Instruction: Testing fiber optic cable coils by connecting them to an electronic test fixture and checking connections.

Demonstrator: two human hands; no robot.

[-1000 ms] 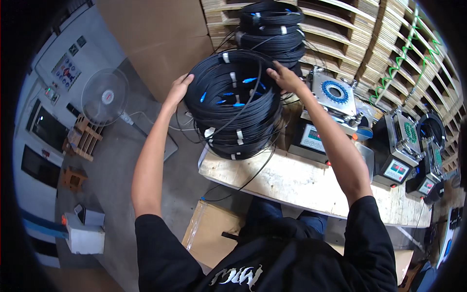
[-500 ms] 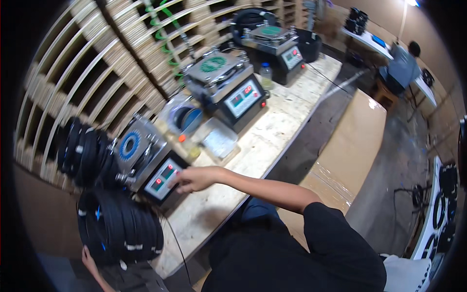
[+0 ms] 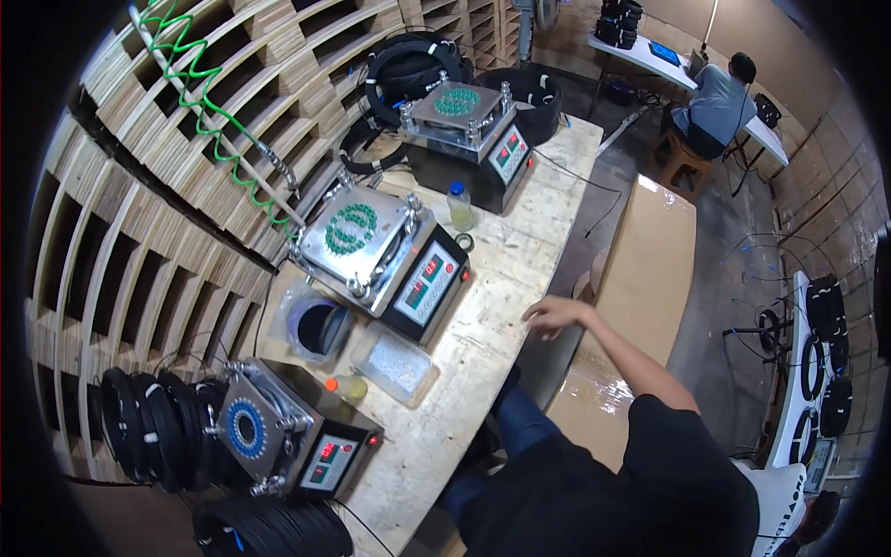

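Note:
My right hand [image 3: 554,317] hangs in the air just past the front edge of the wooden bench [image 3: 483,345]. Its fingers are loosely bent and apart, with nothing in them. Nearest to it is the middle metal-topped machine [image 3: 357,232], bearing a ring of green pieces and a lit red and green display panel [image 3: 430,283]. The near-left machine [image 3: 269,418] has a blue ring [image 3: 246,433] on its plate. A third machine [image 3: 464,116] with green pieces stands farther back. My left hand is out of view.
A clear tray of small pale pieces [image 3: 394,365], an orange-capped bottle [image 3: 348,387] and a blue-capped bottle [image 3: 458,206] stand between machines. Black coils [image 3: 269,529] lie at lower left. A long cardboard box [image 3: 645,269] flanks the bench. A person [image 3: 713,107] sits farther off.
My right hand has drawn back from the near-left machine's panel to beyond the bench edge. My left hand, earlier by the black coils, has left view. The view has turned.

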